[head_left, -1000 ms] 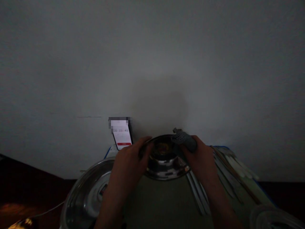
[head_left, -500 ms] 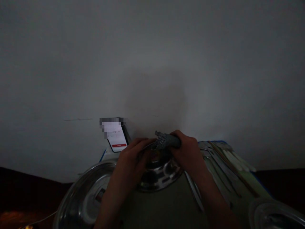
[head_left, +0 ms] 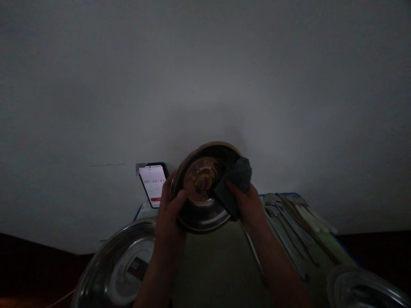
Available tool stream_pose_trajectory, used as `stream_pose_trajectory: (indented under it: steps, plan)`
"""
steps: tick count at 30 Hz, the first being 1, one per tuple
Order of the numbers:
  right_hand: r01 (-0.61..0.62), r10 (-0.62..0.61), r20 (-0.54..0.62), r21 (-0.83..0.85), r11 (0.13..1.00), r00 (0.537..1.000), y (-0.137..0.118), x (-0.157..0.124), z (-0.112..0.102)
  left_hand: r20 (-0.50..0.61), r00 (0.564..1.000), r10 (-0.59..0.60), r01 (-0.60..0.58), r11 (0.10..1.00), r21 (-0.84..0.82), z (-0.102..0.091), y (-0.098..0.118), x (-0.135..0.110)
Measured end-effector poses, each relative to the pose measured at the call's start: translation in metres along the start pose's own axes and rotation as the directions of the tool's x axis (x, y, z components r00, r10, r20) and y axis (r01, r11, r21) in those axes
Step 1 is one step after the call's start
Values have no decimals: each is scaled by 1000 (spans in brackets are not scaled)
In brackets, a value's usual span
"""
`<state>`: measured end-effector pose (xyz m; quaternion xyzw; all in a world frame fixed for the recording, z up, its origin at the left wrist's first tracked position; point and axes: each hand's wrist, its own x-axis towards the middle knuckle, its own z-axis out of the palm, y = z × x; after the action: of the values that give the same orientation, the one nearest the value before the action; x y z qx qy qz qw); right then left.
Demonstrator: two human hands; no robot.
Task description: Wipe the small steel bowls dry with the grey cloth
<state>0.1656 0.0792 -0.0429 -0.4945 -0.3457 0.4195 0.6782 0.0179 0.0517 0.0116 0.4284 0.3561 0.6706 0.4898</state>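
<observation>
A small steel bowl is tilted up with its underside facing me, held above a table. My left hand grips its left rim, thumb on the bottom. My right hand is closed on a dark grey cloth pressed against the bowl's right side and rim. The scene is dim.
A large steel basin sits at the lower left. A lit phone leans against the wall behind the bowl. Several pieces of cutlery and chopsticks lie on the table's right side. Another steel bowl's rim shows at the bottom right.
The bowl was lifted and tipped so its underside faces me. My right hand with the cloth moved from the top rim to the bowl's right side.
</observation>
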Motion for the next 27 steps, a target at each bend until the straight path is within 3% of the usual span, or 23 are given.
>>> stream_pose_trajectory:
  steps: [3, 5, 8, 10, 13, 16, 20, 23, 27]
  plan:
    - [103, -76, 129, -221, 970, 989, -14, 1, -14, 145, 980, -137, 148, 987, -69, -9, 8, -1]
    - [213, -166, 149, -395, 893, 975, -26, -1, -21, 200, 961, -192, 195, 981, 3, -16, 13, -2]
    - [281, -272, 104, -575, 768, 956, -37, -4, -25, 240, 947, -214, 182, 972, 150, -19, 16, -5]
    - [278, -306, 60, -612, 741, 950, -36, -4, -23, 277, 944, -178, 138, 978, 157, -17, 16, -5]
    - [240, -313, -73, -488, 839, 947, -23, -1, -13, 297, 955, -5, -16, 998, 68, -8, 11, -7]
    - [94, -114, -178, -114, 989, 977, -4, -2, 6, 186, 952, 242, -248, 969, 8, 2, -2, -11]
    - [-179, 211, -86, 291, 940, 974, 16, -11, 30, 108, 889, 445, -453, 888, 72, 9, -26, -15]
    - [-245, 267, -25, 318, 916, 963, 20, -12, 32, 137, 895, 424, -443, 880, 171, 6, -33, -11]
    - [-62, 65, -102, 29, 998, 993, 8, -1, 10, 235, 944, 232, -267, 955, 130, -7, -18, -2]
